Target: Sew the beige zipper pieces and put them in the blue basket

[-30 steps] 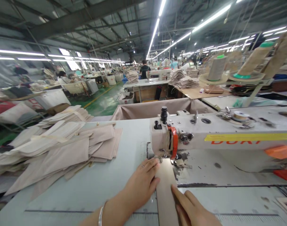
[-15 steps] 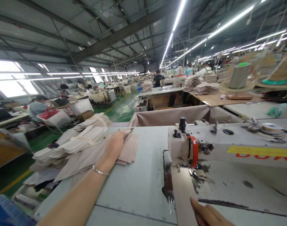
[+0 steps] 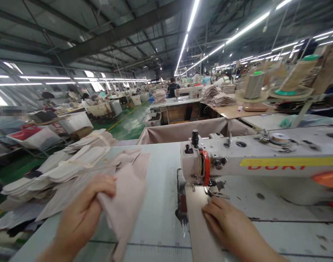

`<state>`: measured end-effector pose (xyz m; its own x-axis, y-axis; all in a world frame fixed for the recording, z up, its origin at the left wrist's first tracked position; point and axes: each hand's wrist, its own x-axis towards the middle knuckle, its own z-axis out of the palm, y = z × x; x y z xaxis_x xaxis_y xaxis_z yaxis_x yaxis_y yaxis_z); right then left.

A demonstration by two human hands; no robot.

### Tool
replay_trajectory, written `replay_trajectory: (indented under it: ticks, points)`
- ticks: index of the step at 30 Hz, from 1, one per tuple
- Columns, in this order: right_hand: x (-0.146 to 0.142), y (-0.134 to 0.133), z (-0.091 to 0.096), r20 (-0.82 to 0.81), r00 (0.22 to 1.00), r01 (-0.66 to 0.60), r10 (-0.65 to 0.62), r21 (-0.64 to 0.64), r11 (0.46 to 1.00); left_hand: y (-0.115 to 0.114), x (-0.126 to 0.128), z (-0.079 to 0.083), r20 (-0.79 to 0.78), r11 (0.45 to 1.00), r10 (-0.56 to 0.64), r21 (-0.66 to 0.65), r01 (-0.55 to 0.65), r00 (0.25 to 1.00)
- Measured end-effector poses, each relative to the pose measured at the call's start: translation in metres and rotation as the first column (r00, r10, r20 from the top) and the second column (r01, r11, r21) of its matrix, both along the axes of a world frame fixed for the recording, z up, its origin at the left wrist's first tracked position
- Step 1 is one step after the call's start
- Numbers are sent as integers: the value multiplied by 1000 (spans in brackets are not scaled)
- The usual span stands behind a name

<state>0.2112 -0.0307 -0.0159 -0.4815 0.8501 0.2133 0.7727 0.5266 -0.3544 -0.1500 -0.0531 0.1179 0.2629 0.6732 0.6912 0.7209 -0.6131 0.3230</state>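
My left hand [image 3: 86, 209] is closed on the edge of a pale pinkish-beige fabric piece [image 3: 125, 203], lifted and blurred by motion over the table. Behind it lies a small pile of similar fabric pieces [image 3: 145, 163]. On the right, my right hand [image 3: 226, 222] rests with curled fingers on the edge of a long beige fabric strip [image 3: 200, 222]. That strip runs under the head of a white sewing machine [image 3: 192, 163] with an orange-red lever guard. My right fingertips are just in front of the presser foot area; the needle itself is hard to make out.
Stacks of cut fabric [image 3: 81, 156] sit along the table's left edge. A ruler strip [image 3: 155, 249] crosses the front of the pale tabletop [image 3: 162, 196]. Beyond the table hangs a fabric-lined trough [image 3: 182, 133]. Thread cones [image 3: 253, 85] stand at the back right. Other people work farther off.
My left hand has come back toward me from the pile, carrying a fabric piece. My right hand has moved forward along the strip, closer to the machine's head. The view has shifted right.
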Motion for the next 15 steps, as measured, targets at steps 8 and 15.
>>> replay_trajectory:
  ticks: [8, 15]
  points:
    - [-6, 11, -19, -118, 993, -14, 30, 135, 991, 1, 31, 8, -555, 859, 507, 265, -437, 660]
    - [-6, 7, -17, -163, 986, -10, 31, 128, 992, 5, 66, -25, -702, 974, 192, 51, -221, 686]
